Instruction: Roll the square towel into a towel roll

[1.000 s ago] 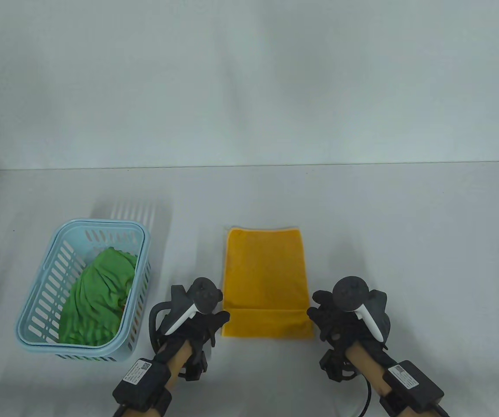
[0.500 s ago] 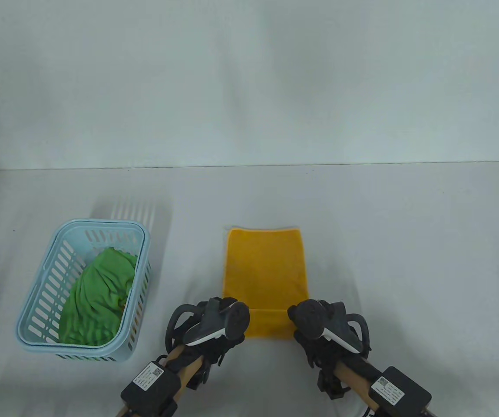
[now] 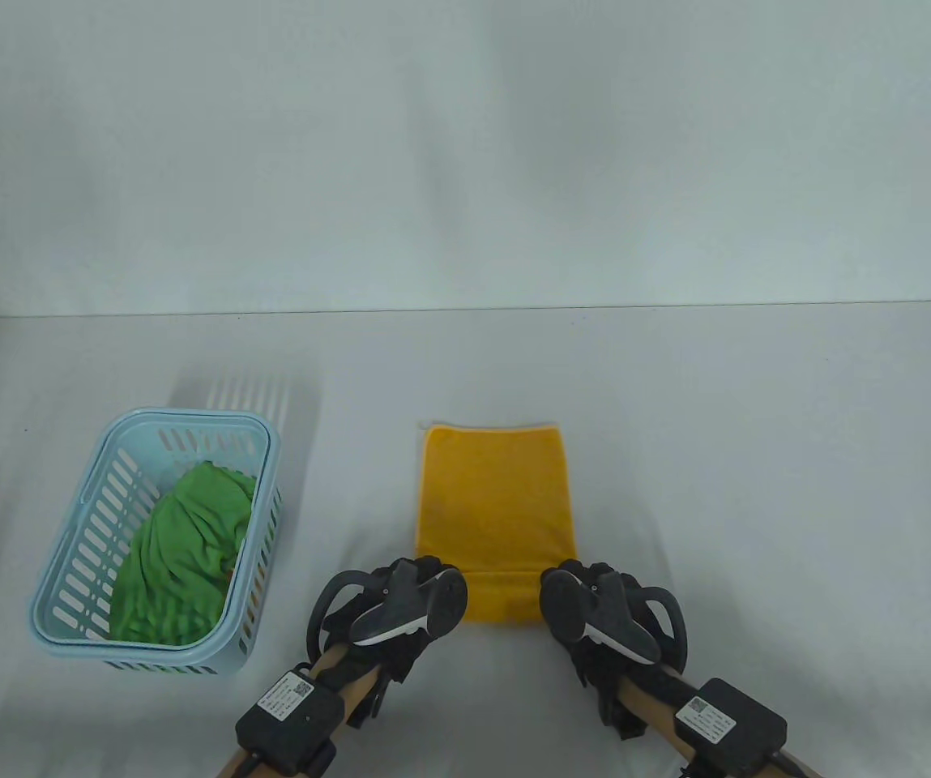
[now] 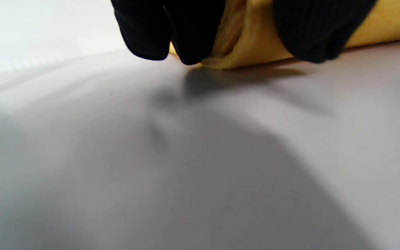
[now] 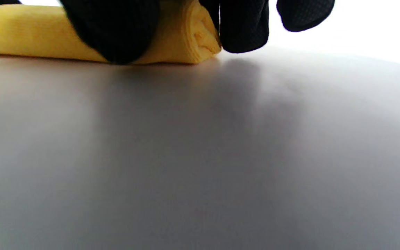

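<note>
A yellow towel (image 3: pixel 496 502) lies folded into a long strip in the middle of the table, its near end turned over into a short roll (image 3: pixel 504 598). My left hand (image 3: pixel 420 596) grips the roll's left end, with fingers and thumb curled round the yellow towel (image 4: pixel 252 45) in the left wrist view. My right hand (image 3: pixel 574 596) grips the right end; the right wrist view shows the layered end of the roll (image 5: pixel 196 38) between thumb and fingers. In the table view the trackers hide both hands' fingers.
A light blue slotted basket (image 3: pixel 76 559) holding a crumpled green cloth (image 3: pixel 181 551) stands to the left of my left hand. The grey table surface (image 3: pixel 757 486) stretches to the right and behind the towel, ending at a pale backdrop.
Both hands moved inward from beside the towel onto its near corners and took hold. The near end now sits slightly further from me, turned into a roll.
</note>
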`<action>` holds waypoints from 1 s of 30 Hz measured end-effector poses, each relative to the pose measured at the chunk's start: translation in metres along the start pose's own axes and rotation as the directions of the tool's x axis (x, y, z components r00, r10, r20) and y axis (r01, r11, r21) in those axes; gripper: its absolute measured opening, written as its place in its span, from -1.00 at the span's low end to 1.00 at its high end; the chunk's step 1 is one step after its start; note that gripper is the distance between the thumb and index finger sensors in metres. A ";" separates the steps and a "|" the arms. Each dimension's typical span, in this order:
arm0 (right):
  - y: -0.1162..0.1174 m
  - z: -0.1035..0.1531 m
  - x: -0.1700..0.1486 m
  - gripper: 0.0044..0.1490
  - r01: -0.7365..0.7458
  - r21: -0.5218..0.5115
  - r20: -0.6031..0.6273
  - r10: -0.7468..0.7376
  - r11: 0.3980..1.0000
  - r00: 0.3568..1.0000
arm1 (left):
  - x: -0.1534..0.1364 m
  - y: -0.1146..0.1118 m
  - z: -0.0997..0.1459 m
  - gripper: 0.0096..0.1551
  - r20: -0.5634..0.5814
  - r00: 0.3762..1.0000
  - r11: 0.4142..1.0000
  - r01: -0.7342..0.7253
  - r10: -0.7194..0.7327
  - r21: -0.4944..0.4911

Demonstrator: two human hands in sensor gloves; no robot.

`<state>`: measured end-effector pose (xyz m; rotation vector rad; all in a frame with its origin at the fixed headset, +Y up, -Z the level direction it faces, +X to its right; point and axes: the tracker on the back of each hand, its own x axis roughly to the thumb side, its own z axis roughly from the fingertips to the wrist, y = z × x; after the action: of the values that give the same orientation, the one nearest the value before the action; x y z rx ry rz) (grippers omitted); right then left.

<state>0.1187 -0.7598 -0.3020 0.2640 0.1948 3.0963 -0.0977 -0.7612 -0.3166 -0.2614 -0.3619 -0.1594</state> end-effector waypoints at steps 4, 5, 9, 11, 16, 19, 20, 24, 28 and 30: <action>-0.004 -0.002 -0.004 -0.33 0.047 0.016 -0.007 -0.047 0.999 0.999 | -0.001 0.003 0.000 -0.25 -0.018 1.000 1.000 -0.010 0.011 0.017; -0.005 -0.003 -0.005 -0.33 0.065 0.020 -0.008 -0.065 0.998 0.998 | -0.002 0.004 0.000 -0.26 -0.018 1.000 1.000 -0.018 0.018 0.015; -0.011 -0.007 -0.017 -0.33 0.184 0.067 -0.019 -0.183 0.981 0.983 | -0.010 0.008 0.000 -0.26 -0.022 0.992 0.992 -0.123 0.123 -0.009; -0.013 -0.009 -0.024 -0.33 0.258 0.086 -0.040 -0.255 0.962 0.966 | -0.017 0.010 0.001 -0.27 -0.024 0.979 0.979 -0.202 0.201 -0.025; -0.015 -0.012 -0.037 -0.34 0.451 0.112 -0.102 -0.442 0.885 0.891 | -0.029 0.011 0.001 -0.29 -0.043 0.939 0.938 -0.344 0.342 -0.035; -0.014 -0.013 -0.041 -0.33 0.496 0.098 -0.130 -0.483 0.863 0.866 | -0.033 0.013 0.002 -0.29 -0.065 0.910 0.911 -0.411 0.409 -0.029; -0.014 -0.013 -0.042 -0.33 0.507 0.094 -0.139 -0.493 0.857 0.859 | -0.033 0.013 0.002 -0.30 -0.067 0.902 0.902 -0.430 0.427 -0.031; -0.012 -0.013 -0.046 -0.31 0.532 0.101 -0.173 -0.512 0.841 0.841 | -0.036 0.013 0.003 -0.31 -0.069 0.885 0.885 -0.463 0.460 -0.044; -0.010 -0.015 -0.051 -0.28 0.563 0.048 -0.220 -0.541 0.825 0.812 | -0.037 0.010 0.002 -0.30 -0.110 0.886 0.890 -0.456 0.450 -0.034; -0.010 -0.016 -0.055 -0.25 0.573 0.014 -0.240 -0.554 0.819 0.797 | -0.039 0.009 0.000 -0.29 -0.147 0.881 0.890 -0.456 0.449 -0.014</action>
<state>0.1702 -0.7544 -0.3282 -0.1332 0.3424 2.5089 -0.1318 -0.7483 -0.3325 -0.3739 -0.1490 0.2766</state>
